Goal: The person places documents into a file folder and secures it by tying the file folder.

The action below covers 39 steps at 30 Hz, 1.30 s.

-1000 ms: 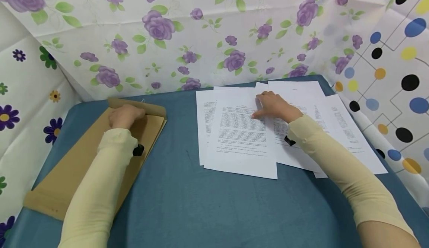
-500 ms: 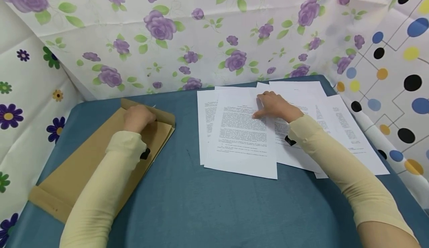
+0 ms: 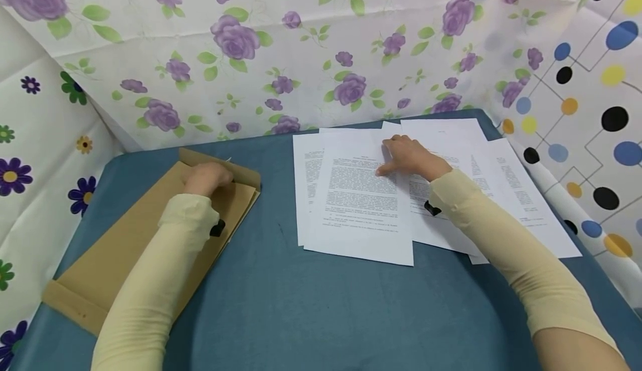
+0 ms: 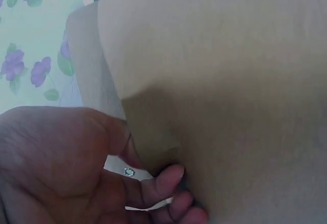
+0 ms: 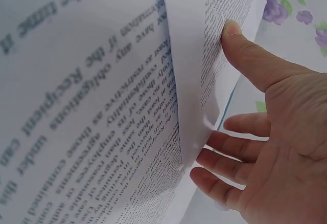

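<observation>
A brown paper envelope (image 3: 125,237) lies slantwise on the left of the blue table (image 3: 301,304). My left hand (image 3: 205,177) is at its far, flap end. In the left wrist view the left hand (image 4: 153,178) has its fingers curled round the edge of the envelope (image 4: 230,81) at the opening, with a white string by the fingertips. Several printed sheets (image 3: 358,209) lie fanned out on the right. My right hand (image 3: 406,158) rests on them. In the right wrist view the right hand (image 5: 265,132) has its fingers under a raised sheet edge (image 5: 179,96) and its thumb on the page beyond.
Flower-print cloth walls (image 3: 251,53) close the back and left. A dotted cloth (image 3: 592,109) closes the right, close to the outer sheets (image 3: 521,193). Bare blue tabletop runs between the envelope and the sheets and along the near edge.
The left hand and the envelope's flap end have shifted a little to the right, then held still. The right hand has stayed in place on the sheets.
</observation>
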Each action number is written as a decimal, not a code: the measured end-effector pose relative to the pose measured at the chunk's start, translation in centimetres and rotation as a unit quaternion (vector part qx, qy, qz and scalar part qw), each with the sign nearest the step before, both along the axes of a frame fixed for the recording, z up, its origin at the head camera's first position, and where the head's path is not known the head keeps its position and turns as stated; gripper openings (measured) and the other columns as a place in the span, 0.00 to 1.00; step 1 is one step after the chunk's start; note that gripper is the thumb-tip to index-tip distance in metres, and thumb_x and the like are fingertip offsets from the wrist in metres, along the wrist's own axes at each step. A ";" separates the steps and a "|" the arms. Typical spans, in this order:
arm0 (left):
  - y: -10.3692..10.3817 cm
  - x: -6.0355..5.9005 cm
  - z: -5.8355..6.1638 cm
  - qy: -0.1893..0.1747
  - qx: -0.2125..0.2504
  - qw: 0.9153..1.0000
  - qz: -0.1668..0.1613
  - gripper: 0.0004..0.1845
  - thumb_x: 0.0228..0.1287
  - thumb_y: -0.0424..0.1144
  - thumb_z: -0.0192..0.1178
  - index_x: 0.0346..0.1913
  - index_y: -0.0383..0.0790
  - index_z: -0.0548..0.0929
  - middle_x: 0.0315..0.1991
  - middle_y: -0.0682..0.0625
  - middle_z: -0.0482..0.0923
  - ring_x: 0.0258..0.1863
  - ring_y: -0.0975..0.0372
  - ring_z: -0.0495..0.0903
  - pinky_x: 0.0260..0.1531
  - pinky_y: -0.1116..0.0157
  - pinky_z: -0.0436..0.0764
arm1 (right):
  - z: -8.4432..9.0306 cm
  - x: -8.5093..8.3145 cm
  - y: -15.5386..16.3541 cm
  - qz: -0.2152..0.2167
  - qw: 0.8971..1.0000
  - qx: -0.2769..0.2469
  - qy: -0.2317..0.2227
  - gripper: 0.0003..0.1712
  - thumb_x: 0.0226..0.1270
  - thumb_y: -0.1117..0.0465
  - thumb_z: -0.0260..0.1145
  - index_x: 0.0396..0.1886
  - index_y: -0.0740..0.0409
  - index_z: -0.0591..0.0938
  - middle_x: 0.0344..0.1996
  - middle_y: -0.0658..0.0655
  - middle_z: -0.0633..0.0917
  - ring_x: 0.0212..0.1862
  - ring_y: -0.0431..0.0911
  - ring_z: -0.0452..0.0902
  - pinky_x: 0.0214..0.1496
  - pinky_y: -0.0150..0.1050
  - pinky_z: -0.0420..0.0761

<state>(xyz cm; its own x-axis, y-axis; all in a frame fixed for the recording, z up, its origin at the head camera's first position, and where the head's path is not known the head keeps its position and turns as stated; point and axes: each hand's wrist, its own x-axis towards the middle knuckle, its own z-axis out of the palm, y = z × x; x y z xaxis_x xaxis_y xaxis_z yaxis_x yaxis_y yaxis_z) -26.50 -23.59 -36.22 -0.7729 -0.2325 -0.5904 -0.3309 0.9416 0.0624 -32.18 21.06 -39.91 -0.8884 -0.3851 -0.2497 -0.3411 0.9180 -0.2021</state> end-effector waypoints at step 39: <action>6.5 7.5 -2.1 0.312 0.037 0.938 -0.145 0.14 0.74 0.28 0.45 0.35 0.21 0.79 0.37 0.25 0.77 0.36 0.37 0.81 0.28 0.43 0.82 | -0.1 -0.2 0.0 -0.012 1.000 -0.004 -0.012 0.55 0.62 0.43 0.77 0.75 0.74 0.64 0.72 0.76 0.65 0.74 0.69 0.58 0.74 0.65 0.56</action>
<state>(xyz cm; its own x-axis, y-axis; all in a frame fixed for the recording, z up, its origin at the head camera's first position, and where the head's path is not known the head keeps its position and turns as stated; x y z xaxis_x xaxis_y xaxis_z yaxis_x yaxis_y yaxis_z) -19.05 -17.09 -38.29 -0.9979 0.0649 -0.0082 0.0614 0.9721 0.2265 -32.33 21.01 -39.97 -0.8909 -0.3660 -0.2689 -0.3141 0.9242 -0.2171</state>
